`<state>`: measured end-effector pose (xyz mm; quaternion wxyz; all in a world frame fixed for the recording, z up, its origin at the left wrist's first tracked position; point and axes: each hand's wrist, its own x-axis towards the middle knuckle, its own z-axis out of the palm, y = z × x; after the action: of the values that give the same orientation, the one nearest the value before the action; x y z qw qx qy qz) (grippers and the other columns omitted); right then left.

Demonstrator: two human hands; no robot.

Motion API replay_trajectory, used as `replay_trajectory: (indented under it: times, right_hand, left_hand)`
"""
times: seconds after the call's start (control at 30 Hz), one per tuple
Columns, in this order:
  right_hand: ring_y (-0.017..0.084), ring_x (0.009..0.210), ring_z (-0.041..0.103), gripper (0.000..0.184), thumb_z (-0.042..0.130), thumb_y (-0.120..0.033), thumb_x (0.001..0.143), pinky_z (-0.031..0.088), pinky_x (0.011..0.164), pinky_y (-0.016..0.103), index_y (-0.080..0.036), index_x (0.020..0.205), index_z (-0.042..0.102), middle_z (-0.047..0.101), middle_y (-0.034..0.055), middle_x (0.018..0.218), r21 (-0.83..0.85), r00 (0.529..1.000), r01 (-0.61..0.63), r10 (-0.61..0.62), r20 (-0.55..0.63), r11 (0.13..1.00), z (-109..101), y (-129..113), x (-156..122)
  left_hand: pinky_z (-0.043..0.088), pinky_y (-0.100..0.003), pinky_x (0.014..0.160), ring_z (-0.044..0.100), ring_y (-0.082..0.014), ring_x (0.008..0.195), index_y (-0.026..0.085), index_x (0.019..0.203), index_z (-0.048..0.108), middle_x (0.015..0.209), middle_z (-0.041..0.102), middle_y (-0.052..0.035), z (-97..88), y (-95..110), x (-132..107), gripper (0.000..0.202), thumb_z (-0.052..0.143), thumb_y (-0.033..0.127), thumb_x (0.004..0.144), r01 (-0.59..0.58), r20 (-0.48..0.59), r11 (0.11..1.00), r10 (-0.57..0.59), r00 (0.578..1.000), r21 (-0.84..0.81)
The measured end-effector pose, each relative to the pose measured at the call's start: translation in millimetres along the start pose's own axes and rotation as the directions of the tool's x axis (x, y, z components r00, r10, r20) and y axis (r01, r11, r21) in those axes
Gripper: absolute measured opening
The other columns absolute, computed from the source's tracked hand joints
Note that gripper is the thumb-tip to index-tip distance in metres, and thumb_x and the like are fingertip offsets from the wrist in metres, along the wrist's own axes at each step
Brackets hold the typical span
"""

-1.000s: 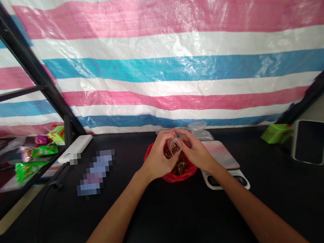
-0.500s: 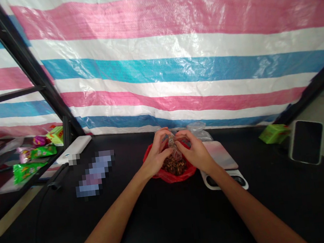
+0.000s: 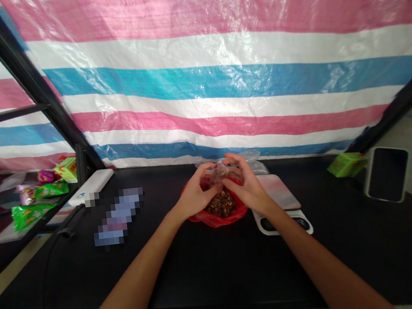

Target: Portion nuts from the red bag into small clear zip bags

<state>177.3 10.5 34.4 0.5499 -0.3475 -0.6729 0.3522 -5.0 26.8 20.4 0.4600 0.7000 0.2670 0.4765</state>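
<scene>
My left hand (image 3: 195,193) and my right hand (image 3: 245,186) meet above a red plastic bag (image 3: 220,216), pinching a small transparent plastic bag (image 3: 220,171) between their fingers. The small bag looks crumpled, and its contents are hard to make out. Inside the open red bag lies a heap of brown pieces (image 3: 220,205), possibly nuts or dried food. My fingers are just above the heap and do not touch it.
A loose transparent bag (image 3: 253,161) lies behind my hands. To the right sit a white-based scale with a pink marbled top (image 3: 275,192), a green box (image 3: 346,164) and a phone (image 3: 387,173). A power bank (image 3: 92,186), a pixelated object (image 3: 118,216) and snack packets (image 3: 35,209) lie left.
The small transparent bag has risen higher above the brown pieces, with both hands lifting with it. The whole view has tilted slightly, so the table sits a little lower in the frame.
</scene>
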Motion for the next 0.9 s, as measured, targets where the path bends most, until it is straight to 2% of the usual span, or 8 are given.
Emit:
replay_trajectory:
  times: [0.1, 0.23, 0.3, 0.53, 0.63, 0.73, 0.9]
  right_hand:
    - [0.021, 0.114, 0.065, 0.055, 0.07, -0.032, 0.09, 0.056, 0.104, 0.041, -0.031, 0.139, 0.044, 0.054, 0.0075, 0.131, 0.008, 1.0, -0.017, 0.017, 0.011, 1.0, 1, -2, 0]
    - [0.02, 0.107, 0.067, 0.054, 0.07, -0.036, 0.089, 0.059, 0.097, 0.038, -0.03, 0.137, 0.045, 0.055, 0.0075, 0.13, 0.0, 0.999, -0.003, 0.003, -0.033, 1.0, 0, -1, 2]
    - [0.02, 0.105, 0.068, 0.056, 0.072, -0.036, 0.088, 0.059, 0.095, 0.038, -0.03, 0.137, 0.044, 0.055, 0.0078, 0.129, -0.019, 0.999, 0.001, -0.002, -0.044, 1.0, -1, -2, 3]
    - [0.022, 0.106, 0.068, 0.057, 0.075, -0.035, 0.087, 0.056, 0.099, 0.041, -0.03, 0.137, 0.047, 0.058, 0.0081, 0.128, -0.017, 0.999, 0.019, -0.019, -0.048, 1.0, -5, -9, 3]
    - [0.022, 0.107, 0.068, 0.056, 0.075, -0.034, 0.088, 0.054, 0.102, 0.042, -0.031, 0.137, 0.048, 0.058, 0.008, 0.129, -0.017, 0.998, 0.039, -0.04, -0.047, 0.999, -5, -10, 2]
    - [0.023, 0.109, 0.068, 0.057, 0.077, -0.037, 0.087, 0.054, 0.103, 0.042, -0.031, 0.137, 0.048, 0.059, 0.0084, 0.13, -0.029, 0.997, 0.049, -0.051, -0.062, 0.998, -4, -12, 2]
    - [0.024, 0.109, 0.068, 0.059, 0.077, -0.043, 0.087, 0.054, 0.102, 0.043, -0.03, 0.137, 0.049, 0.06, 0.0089, 0.13, -0.054, 0.995, 0.06, -0.064, -0.073, 0.997, -6, -13, 2]
  left_hand:
    - [0.053, -0.044, 0.107, 0.068, -0.0229, 0.116, 0.024, 0.136, 0.049, 0.125, 0.067, -0.0086, 0.7, -2, -1, 0.051, 0.07, 0.025, 0.09, -0.046, 0.027, 0.995, 0.043, 0.999, 0.094]
    - [0.053, -0.044, 0.108, 0.065, -0.0248, 0.123, 0.026, 0.145, 0.044, 0.133, 0.064, -0.0093, 2.5, 1, -3, 0.069, 0.074, 0.018, 0.083, -0.07, 0.069, 0.986, 0.06, 0.996, 0.152]
    - [0.052, -0.045, 0.108, 0.064, -0.0253, 0.124, 0.027, 0.146, 0.043, 0.133, 0.064, -0.0091, 2.8, 3, -4, 0.072, 0.074, 0.016, 0.083, -0.07, 0.07, 0.983, 0.059, 0.996, 0.172]
    - [0.053, -0.047, 0.106, 0.068, -0.0249, 0.115, 0.026, 0.148, 0.042, 0.125, 0.068, -0.0097, -0.7, 3, -3, 0.073, 0.074, 0.017, 0.083, -0.066, 0.076, 0.978, 0.052, 0.996, 0.197]
    - [0.052, -0.047, 0.107, 0.068, -0.0248, 0.116, 0.026, 0.148, 0.043, 0.127, 0.068, -0.0098, -1.3, 3, -2, 0.073, 0.074, 0.017, 0.083, -0.062, 0.081, 0.98, 0.047, 0.996, 0.188]
    - [0.051, -0.046, 0.108, 0.068, -0.0243, 0.117, 0.026, 0.148, 0.043, 0.128, 0.068, -0.0092, -0.7, 5, -3, 0.073, 0.075, 0.018, 0.083, -0.073, 0.075, 0.981, 0.06, 0.995, 0.18]
    - [0.055, -0.042, 0.101, 0.072, -0.0227, 0.108, 0.026, 0.143, 0.047, 0.118, 0.073, -0.0062, 0.4, 9, -3, 0.063, 0.074, 0.025, 0.086, -0.047, 0.037, 0.978, 0.04, 0.999, 0.204]
